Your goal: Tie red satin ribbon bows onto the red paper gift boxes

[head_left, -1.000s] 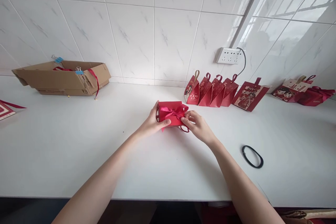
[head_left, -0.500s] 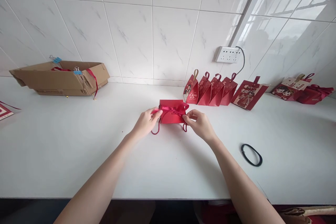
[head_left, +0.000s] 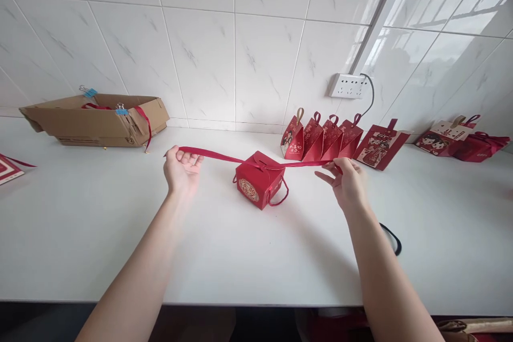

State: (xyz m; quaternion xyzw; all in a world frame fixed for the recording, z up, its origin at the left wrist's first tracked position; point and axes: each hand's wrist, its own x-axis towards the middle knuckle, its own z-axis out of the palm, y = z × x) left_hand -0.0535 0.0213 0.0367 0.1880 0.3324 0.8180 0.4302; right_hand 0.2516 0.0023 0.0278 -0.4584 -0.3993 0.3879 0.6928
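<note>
Red box (head_left: pixel 258 181), gold-lettered, sits near carton (head_left: pixel 294 140) reading 大喜的日子.

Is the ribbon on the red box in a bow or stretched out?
Stretched out: the ribbon runs from the red box to the left hand and right hand, no bow loops showing.

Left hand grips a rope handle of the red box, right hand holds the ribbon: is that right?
Not quite: the head view shows the left hand holding the ribbon, not a rope handle of the red box. The right hand does hold the ribbon.
</note>
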